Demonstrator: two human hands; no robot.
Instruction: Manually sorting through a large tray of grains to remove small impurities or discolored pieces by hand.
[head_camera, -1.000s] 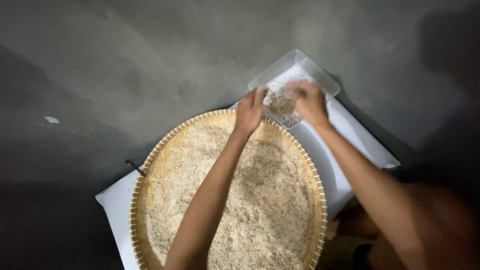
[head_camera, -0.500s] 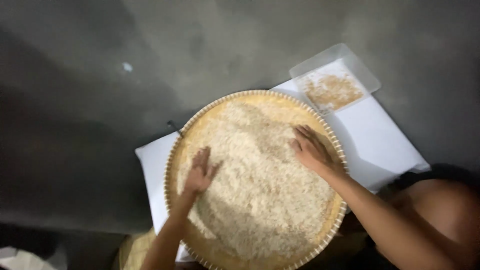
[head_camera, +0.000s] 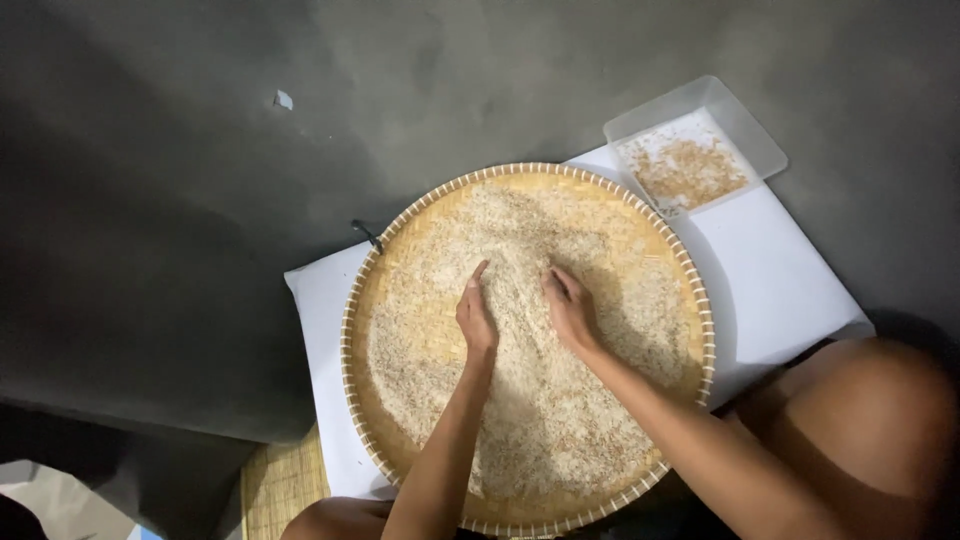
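Dark floor, left hand (head_camera: 476, 316) and right hand (head_camera: 571, 310) moved together mid-tray, fingers open on rice (head_camera: 530, 400)

Your left hand (head_camera: 476, 318) and right hand (head_camera: 571, 310) rest open on the rice (head_camera: 520, 400), close together mid-tray. The round woven tray (head_camera: 372, 290) lies beneath them; beyond your right hand sits a clear plastic container (head_camera: 745, 125) of husks.
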